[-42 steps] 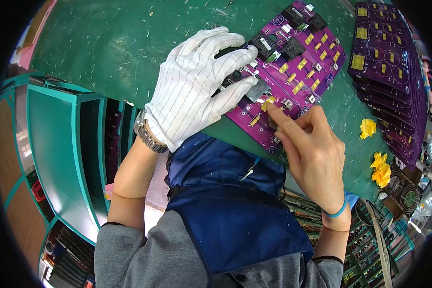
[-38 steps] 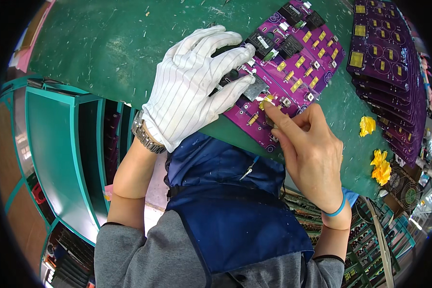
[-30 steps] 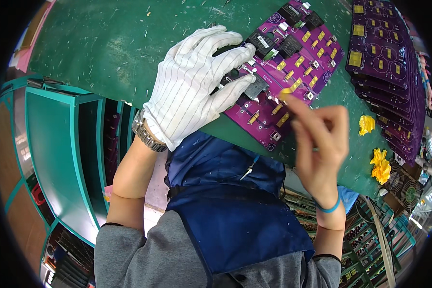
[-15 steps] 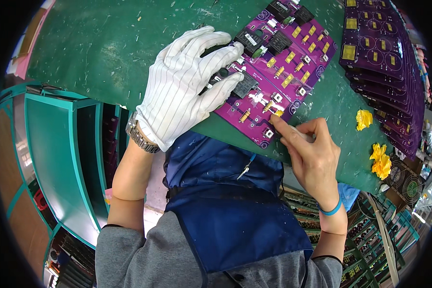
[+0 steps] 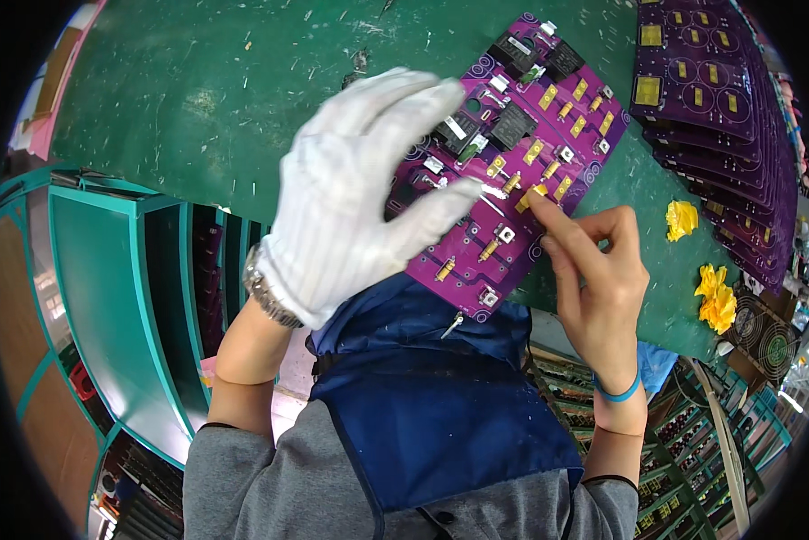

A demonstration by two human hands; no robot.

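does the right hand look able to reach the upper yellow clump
Likely yes: only green tabletop shows between the right hand and the upper yellow clump, though the index fingertip is at the purple board.

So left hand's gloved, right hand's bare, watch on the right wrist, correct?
Not quite: the head view shows the watch on the left hand, at the wrist. That hand is gloved and the right hand bare, as you say.

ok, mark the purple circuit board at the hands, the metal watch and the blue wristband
Purple circuit board (image 5: 469,268): head view, bare surface toward its near end.
Metal watch (image 5: 265,292): head view, on its linked band.
Blue wristband (image 5: 619,396): head view, lower curve.
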